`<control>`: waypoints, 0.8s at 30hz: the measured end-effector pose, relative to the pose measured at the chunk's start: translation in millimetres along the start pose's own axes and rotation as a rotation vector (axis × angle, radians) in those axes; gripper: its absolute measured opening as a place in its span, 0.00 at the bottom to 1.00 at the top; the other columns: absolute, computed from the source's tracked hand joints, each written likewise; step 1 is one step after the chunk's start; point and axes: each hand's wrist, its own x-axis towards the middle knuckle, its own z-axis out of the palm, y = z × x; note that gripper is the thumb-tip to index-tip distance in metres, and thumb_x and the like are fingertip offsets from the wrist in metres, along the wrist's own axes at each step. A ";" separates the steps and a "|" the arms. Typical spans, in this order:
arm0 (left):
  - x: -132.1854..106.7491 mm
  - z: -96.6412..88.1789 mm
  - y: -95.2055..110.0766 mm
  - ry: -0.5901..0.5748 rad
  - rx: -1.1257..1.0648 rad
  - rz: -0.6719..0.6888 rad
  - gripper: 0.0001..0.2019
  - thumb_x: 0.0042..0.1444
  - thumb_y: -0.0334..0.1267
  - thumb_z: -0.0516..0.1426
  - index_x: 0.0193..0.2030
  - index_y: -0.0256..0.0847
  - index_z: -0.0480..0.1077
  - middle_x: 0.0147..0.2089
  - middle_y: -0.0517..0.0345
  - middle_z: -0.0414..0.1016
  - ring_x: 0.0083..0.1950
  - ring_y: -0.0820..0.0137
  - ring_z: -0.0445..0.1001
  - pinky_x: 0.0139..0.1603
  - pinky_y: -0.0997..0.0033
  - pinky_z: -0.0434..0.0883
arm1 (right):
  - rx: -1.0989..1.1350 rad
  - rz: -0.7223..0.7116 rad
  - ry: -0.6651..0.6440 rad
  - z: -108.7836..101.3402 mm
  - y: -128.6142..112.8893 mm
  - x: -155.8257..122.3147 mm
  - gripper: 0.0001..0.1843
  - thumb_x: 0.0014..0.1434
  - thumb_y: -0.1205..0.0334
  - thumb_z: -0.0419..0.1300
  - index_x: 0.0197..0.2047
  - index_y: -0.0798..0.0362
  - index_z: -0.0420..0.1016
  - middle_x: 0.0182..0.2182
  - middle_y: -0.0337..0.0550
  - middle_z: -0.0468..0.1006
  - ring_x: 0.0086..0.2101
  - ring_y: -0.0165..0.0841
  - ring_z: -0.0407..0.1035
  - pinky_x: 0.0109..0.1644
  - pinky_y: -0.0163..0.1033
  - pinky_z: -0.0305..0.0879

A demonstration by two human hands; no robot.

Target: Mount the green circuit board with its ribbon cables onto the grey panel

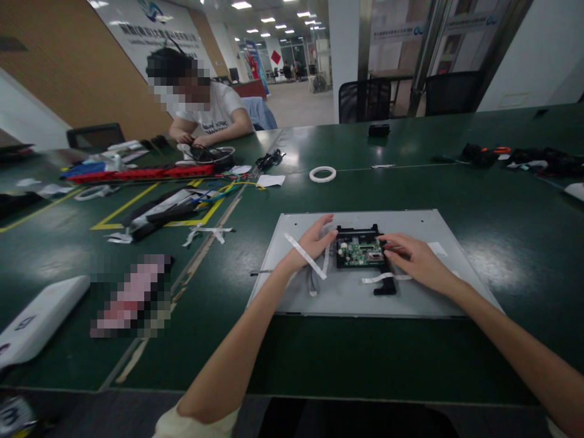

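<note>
A grey metal panel (410,292) lies flat on the dark green table. On it sits a green circuit board (360,252) in a black frame. My left hand (312,243) rests on the panel at the board's left edge, fingers stretched toward it, beside a white ribbon cable (306,257). My right hand (413,258) is at the board's right edge, its fingers curled around a thin red-tipped tool that I cannot make out clearly. A second white strip (385,278) lies under that hand.
A white tape roll (322,174) lies beyond the panel. To the left are cables, a long red part (141,173) and yellow floor-style markings. A co-worker (205,109) sits at the far left end. A white device (36,319) lies near the left front edge.
</note>
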 end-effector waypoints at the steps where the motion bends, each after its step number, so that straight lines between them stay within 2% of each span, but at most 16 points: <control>1: 1.5 0.2 -3.7 0.018 -0.013 -0.021 0.24 0.59 0.43 0.51 0.61 0.40 0.57 0.60 0.46 0.64 0.62 0.66 0.62 0.64 0.60 0.56 | -0.003 -0.001 0.000 0.1 0.0 0.0 0.19 0.60 0.59 0.53 0.55 0.45 0.67 0.51 0.44 0.69 0.45 0.37 0.68 0.49 0.47 0.69; 4: 4.8 0.5 -10.0 0.092 -0.016 -0.059 0.21 0.58 0.40 0.52 0.58 0.39 0.59 0.57 0.47 0.67 0.59 0.66 0.65 0.60 0.60 0.60 | -0.015 -0.003 0.013 0.2 0.9 0.1 0.19 0.60 0.59 0.53 0.55 0.45 0.68 0.50 0.44 0.70 0.45 0.37 0.69 0.48 0.47 0.69; 6: 5.3 -0.1 -7.0 0.152 0.007 -0.049 0.20 0.57 0.39 0.53 0.57 0.40 0.61 0.58 0.48 0.67 0.59 0.65 0.65 0.59 0.60 0.62 | -0.037 0.005 0.046 -0.7 0.8 0.1 0.18 0.60 0.58 0.53 0.54 0.45 0.69 0.50 0.44 0.70 0.44 0.37 0.69 0.46 0.47 0.70; 9: 3.9 -1.2 6.8 0.221 0.046 -0.024 0.19 0.57 0.37 0.52 0.57 0.42 0.61 0.58 0.51 0.66 0.59 0.65 0.64 0.57 0.59 0.64 | -0.070 0.018 0.157 -2.6 -4.9 -0.4 0.17 0.61 0.56 0.52 0.51 0.47 0.71 0.49 0.44 0.72 0.42 0.37 0.70 0.44 0.46 0.71; 12: 0.5 1.5 23.2 0.236 0.073 -0.001 0.19 0.58 0.38 0.52 0.57 0.43 0.61 0.58 0.52 0.66 0.59 0.64 0.64 0.57 0.59 0.64 | -0.053 0.008 0.237 -1.0 -20.4 -2.0 0.16 0.61 0.55 0.53 0.50 0.47 0.72 0.46 0.44 0.75 0.41 0.37 0.71 0.44 0.46 0.70; 15: -3.9 9.3 35.4 0.246 0.148 0.015 0.19 0.58 0.38 0.51 0.57 0.42 0.61 0.58 0.52 0.66 0.59 0.64 0.64 0.58 0.59 0.63 | 0.050 0.045 0.172 8.3 -41.9 -3.2 0.17 0.60 0.53 0.54 0.50 0.47 0.72 0.44 0.44 0.76 0.41 0.38 0.71 0.42 0.45 0.71; 19: -8.9 19.4 43.4 0.274 0.259 0.114 0.17 0.58 0.37 0.51 0.55 0.39 0.62 0.56 0.50 0.67 0.59 0.65 0.63 0.61 0.61 0.59 | 0.263 0.092 0.000 27.1 -65.6 -0.7 0.16 0.60 0.53 0.55 0.50 0.46 0.71 0.43 0.43 0.77 0.42 0.36 0.71 0.44 0.43 0.70; 24: -12.2 22.1 45.0 0.304 0.330 0.134 0.16 0.60 0.37 0.50 0.55 0.39 0.61 0.55 0.49 0.67 0.59 0.65 0.63 0.61 0.62 0.60 | 0.301 0.136 -0.129 45.5 -79.1 4.2 0.16 0.57 0.57 0.58 0.49 0.46 0.69 0.41 0.42 0.77 0.42 0.34 0.72 0.41 0.41 0.68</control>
